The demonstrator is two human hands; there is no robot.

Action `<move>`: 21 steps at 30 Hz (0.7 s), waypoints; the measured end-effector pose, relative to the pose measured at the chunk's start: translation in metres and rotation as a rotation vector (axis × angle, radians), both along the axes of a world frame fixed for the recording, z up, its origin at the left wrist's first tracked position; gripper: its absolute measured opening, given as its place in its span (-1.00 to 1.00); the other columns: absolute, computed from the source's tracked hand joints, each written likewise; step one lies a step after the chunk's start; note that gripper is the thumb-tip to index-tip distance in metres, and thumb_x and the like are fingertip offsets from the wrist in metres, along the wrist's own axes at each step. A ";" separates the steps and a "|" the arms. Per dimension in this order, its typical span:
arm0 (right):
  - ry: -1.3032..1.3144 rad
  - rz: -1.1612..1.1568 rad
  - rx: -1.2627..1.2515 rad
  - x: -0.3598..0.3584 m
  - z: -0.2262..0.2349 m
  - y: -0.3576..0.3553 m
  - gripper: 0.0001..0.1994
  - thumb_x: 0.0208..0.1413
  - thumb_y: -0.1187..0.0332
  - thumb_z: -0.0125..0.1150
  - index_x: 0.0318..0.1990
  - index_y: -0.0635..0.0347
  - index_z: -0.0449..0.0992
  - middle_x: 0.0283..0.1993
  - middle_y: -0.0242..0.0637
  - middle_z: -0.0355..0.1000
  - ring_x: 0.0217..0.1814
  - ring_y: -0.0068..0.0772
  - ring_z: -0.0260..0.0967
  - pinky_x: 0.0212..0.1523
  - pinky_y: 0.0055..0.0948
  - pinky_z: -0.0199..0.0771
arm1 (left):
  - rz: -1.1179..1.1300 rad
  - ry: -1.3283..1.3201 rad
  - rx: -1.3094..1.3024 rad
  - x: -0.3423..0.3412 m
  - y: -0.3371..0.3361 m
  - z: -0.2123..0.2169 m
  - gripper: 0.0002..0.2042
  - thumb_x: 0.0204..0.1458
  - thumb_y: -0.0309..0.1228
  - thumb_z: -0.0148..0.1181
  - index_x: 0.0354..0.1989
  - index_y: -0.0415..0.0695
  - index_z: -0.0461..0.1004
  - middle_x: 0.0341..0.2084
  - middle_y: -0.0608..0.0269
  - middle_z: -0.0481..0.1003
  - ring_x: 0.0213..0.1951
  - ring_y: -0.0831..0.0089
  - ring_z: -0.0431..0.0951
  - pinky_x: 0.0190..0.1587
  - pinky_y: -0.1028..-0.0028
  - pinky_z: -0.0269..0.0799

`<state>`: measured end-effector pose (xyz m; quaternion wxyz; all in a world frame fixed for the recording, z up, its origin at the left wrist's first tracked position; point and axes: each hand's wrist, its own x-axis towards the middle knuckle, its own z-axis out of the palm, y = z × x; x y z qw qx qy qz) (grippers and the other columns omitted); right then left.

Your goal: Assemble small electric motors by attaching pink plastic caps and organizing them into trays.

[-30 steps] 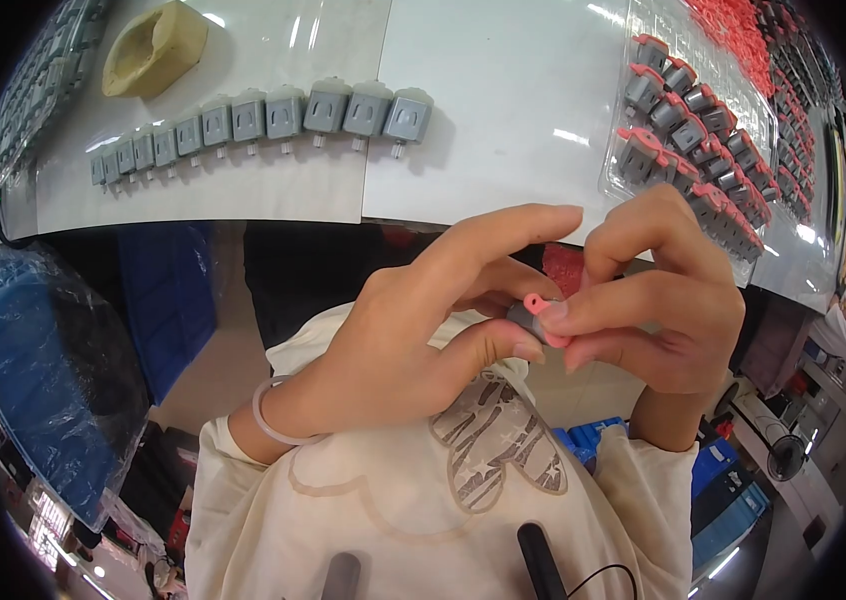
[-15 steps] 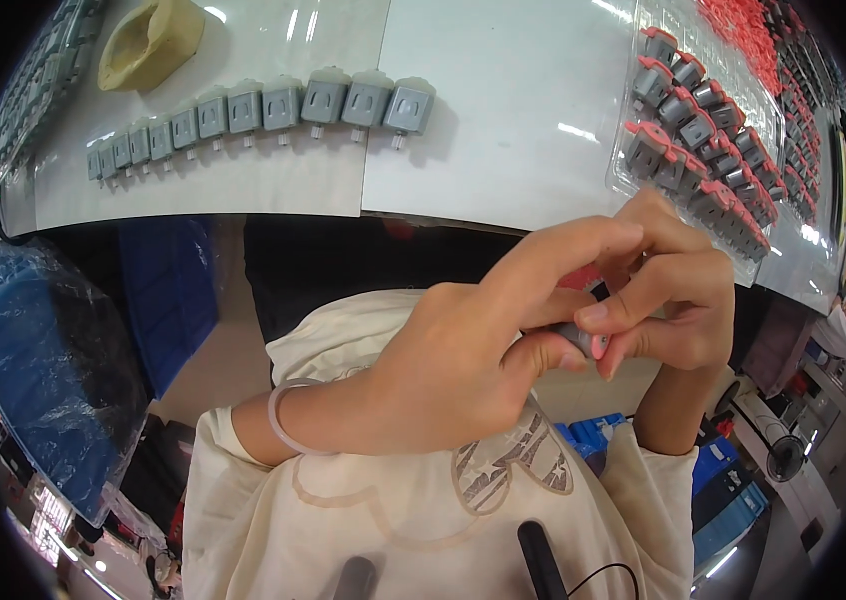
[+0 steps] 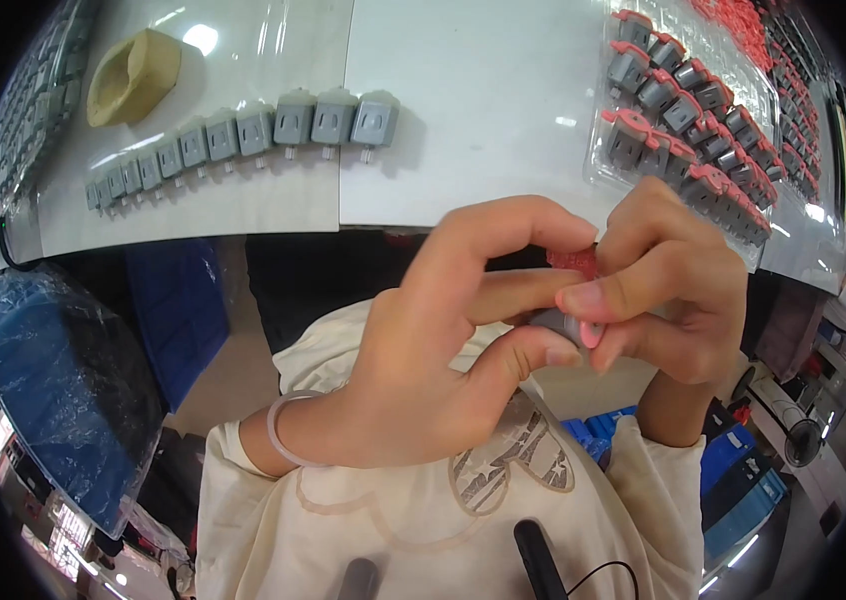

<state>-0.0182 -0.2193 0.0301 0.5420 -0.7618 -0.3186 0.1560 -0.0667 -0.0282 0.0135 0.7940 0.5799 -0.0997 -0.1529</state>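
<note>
In front of my chest, my left hand (image 3: 433, 350) grips a small grey motor (image 3: 552, 321) between thumb and fingers. My right hand (image 3: 683, 285) pinches a pink plastic piece (image 3: 591, 333) against the motor's end; fingers partly cover both. Behind the fingers shows a patch of red pieces (image 3: 573, 262); what bears them is hidden. On the table, a curved row of bare grey motors (image 3: 313, 120) lies to the left. A clear plastic tray (image 3: 598, 150) at the right contains several motors with pink pieces (image 3: 683, 110) on them.
A hollow yellowish block (image 3: 133, 75) sits at the table's back left, near a stack of trays with grey parts (image 3: 38, 130). Loose pink pieces (image 3: 733, 25) lie at the far right. Left of me is a plastic-wrapped blue chair back (image 3: 63, 390).
Both hands stay together around the motor and pink piece. My left index finger has lifted and bent, and more of the motor shows. The view has shifted slightly.
</note>
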 end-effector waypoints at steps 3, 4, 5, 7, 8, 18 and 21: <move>-0.109 -0.169 0.113 -0.005 -0.007 0.007 -0.60 -0.40 0.08 0.44 -0.44 0.16 0.49 -0.48 -0.32 0.26 -0.49 -0.52 0.12 -0.50 -0.55 0.01 | 0.040 0.036 -0.069 0.008 0.002 0.006 -0.58 -0.08 -0.65 0.16 -0.05 -0.30 0.13 -0.23 -0.12 0.42 -0.21 0.30 0.52 -0.14 0.42 0.46; -0.179 -0.253 0.168 -0.008 -0.011 0.010 -0.53 -0.40 0.04 0.45 -0.38 0.16 0.47 -0.43 -0.29 0.25 -0.47 -0.53 0.12 -0.50 -0.56 0.04 | 0.060 0.103 -0.130 0.009 0.003 0.008 -0.60 -0.07 -0.65 0.16 -0.07 -0.29 0.13 -0.27 -0.13 0.45 -0.22 0.31 0.51 -0.15 0.41 0.46; -0.189 -0.253 0.174 -0.011 -0.014 0.011 -0.53 -0.40 0.04 0.45 -0.38 0.16 0.47 -0.43 -0.29 0.25 -0.47 -0.53 0.12 -0.50 -0.56 0.04 | 0.079 0.132 -0.133 0.008 0.007 0.006 -0.61 -0.07 -0.62 0.17 -0.09 -0.28 0.14 -0.25 -0.13 0.44 -0.23 0.31 0.51 -0.15 0.39 0.46; -0.219 -0.345 0.267 -0.019 -0.019 0.012 -0.45 -0.40 0.00 0.46 -0.28 0.14 0.41 -0.35 -0.24 0.25 -0.43 -0.50 0.15 -0.45 -0.55 0.14 | 0.034 0.152 -0.181 0.008 0.010 -0.001 -0.63 -0.07 -0.65 0.16 -0.08 -0.28 0.19 -0.22 0.00 0.41 -0.17 0.38 0.48 -0.12 0.43 0.44; -0.228 -0.353 0.265 -0.022 -0.019 0.016 -0.45 -0.40 0.00 0.46 -0.28 0.14 0.41 -0.35 -0.24 0.25 -0.43 -0.50 0.15 -0.45 -0.55 0.14 | -0.001 0.180 -0.229 0.009 0.010 -0.003 -0.64 -0.06 -0.68 0.14 -0.07 -0.29 0.23 -0.19 0.13 0.39 -0.12 0.44 0.45 -0.09 0.48 0.41; -0.472 -0.518 0.183 -0.026 -0.027 0.035 -0.57 -0.32 0.21 0.44 -0.26 0.19 0.48 -0.34 -0.23 0.33 -0.40 -0.46 0.27 -0.51 -0.60 0.25 | -0.031 0.151 -0.326 0.003 0.012 -0.003 -0.62 -0.01 -0.64 0.10 0.00 -0.32 0.17 -0.07 0.06 0.31 -0.03 0.39 0.39 0.02 0.42 0.34; -0.420 -0.553 0.285 -0.028 -0.030 0.039 -0.58 -0.31 0.21 0.43 -0.26 0.20 0.48 -0.34 -0.22 0.35 -0.38 -0.43 0.28 -0.46 -0.57 0.28 | -0.055 0.152 -0.389 0.003 0.014 -0.004 -0.63 0.02 -0.66 0.03 0.02 -0.34 0.15 -0.03 0.03 0.27 0.00 0.36 0.37 0.03 0.41 0.34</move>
